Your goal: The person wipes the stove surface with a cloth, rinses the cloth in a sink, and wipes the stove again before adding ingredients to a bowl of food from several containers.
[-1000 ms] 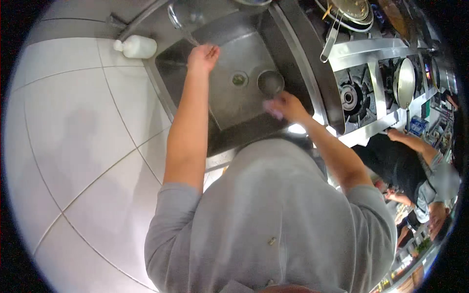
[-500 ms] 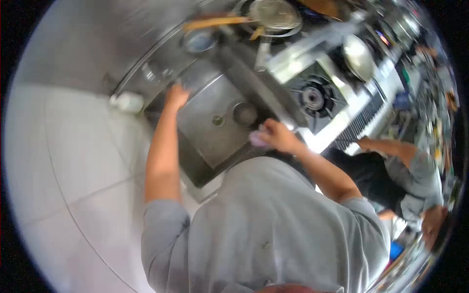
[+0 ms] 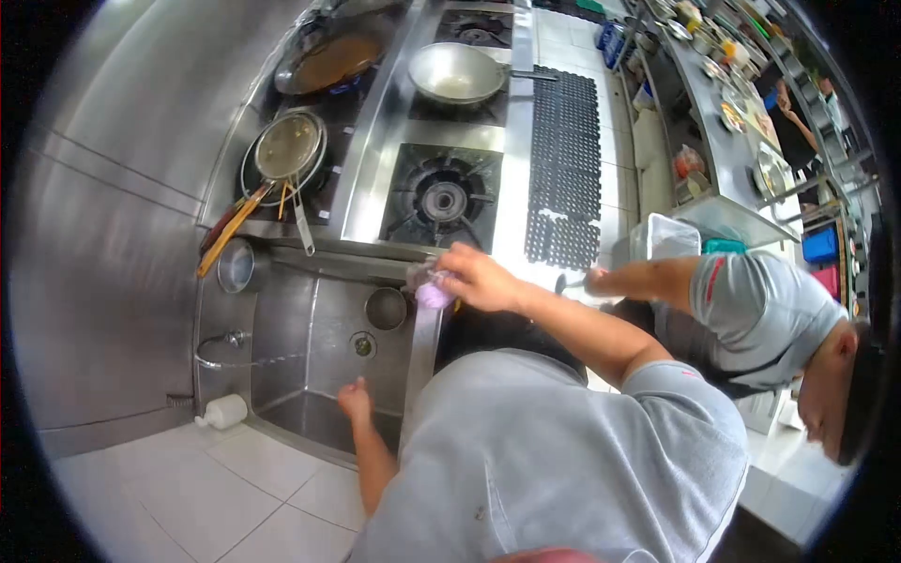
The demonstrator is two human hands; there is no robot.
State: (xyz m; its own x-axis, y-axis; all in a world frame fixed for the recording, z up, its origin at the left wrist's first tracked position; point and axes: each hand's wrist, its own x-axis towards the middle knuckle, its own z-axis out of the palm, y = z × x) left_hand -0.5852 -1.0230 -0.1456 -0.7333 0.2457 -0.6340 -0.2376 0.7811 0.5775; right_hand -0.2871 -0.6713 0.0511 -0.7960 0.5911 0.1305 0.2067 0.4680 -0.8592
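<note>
My right hand (image 3: 479,280) is closed around a crumpled purple-and-grey cloth (image 3: 433,293) at the sink's rim, beside the stove. Over the near part of the steel sink (image 3: 324,291) is my left hand (image 3: 355,402), thumb raised and fingers curled, with nothing visible in it. A small round metal pot (image 3: 386,308) sits in the basin near the drain (image 3: 362,344). From the curved tap (image 3: 205,358) at the sink's far side, a thin stream of water crosses the basin.
A burner (image 3: 445,199) adjoins the sink, with a pan (image 3: 457,74) beyond. A strainer (image 3: 289,145) rests over a pot; a metal bowl (image 3: 236,266) sits at the sink's corner. A white bottle (image 3: 223,411) lies beside the sink. A co-worker (image 3: 751,310) stands at right.
The view has swung toward the stove and sharpened. My left hand has moved from the tap side to the near part of the sink. The cloth stays in my right hand at the rim.
</note>
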